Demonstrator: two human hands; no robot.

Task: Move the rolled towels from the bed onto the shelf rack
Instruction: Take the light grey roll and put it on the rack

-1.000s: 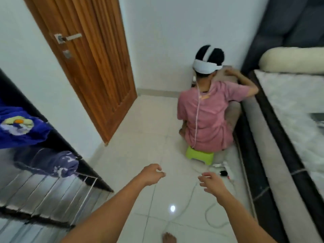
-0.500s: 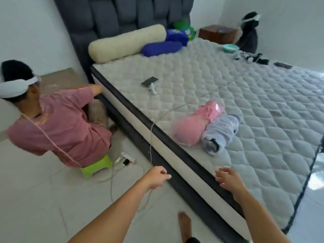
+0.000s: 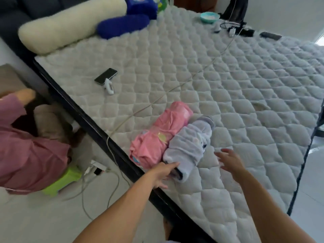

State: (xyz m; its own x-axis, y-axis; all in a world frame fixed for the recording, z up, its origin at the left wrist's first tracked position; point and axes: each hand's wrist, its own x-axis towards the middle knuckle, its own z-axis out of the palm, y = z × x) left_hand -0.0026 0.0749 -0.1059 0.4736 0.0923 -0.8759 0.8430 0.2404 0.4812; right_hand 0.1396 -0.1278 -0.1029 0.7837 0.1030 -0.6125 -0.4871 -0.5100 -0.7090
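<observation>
Far left of the bed (image 3: 228, 88), on the floor: a person in a pink shirt (image 3: 29, 155) sits on a green stool (image 3: 61, 181), with a power strip (image 3: 95, 170) and cables just beside the stool, near the bed's dark side rail. On the bed near the head end: cream bolster (image 3: 57, 27), blue bolster (image 3: 122, 26) touching it, and a phone (image 3: 106, 76) with a small white object by it. A thin cable (image 3: 175, 88) runs across the mattress and drops over the bed's near edge. We see two rolled towels on the bed close to that edge, side by side and touching: pink towel (image 3: 161, 135), then the pale lavender towel (image 3: 189, 148) to its right. Our left hand (image 3: 164, 172) reaches onto the bed; fingertips touch the near end of the lavender towel, fingers extended, no grip closed around it as far as we can tell. Our right hand (image 3: 229, 160) hovers over the bed just right of the lavender towel, fingers spread and relaxed, holding nothing, somewhat blurred. Far corner of the bed: teal bowl (image 3: 209, 17), tangle of chargers (image 3: 233, 28).
</observation>
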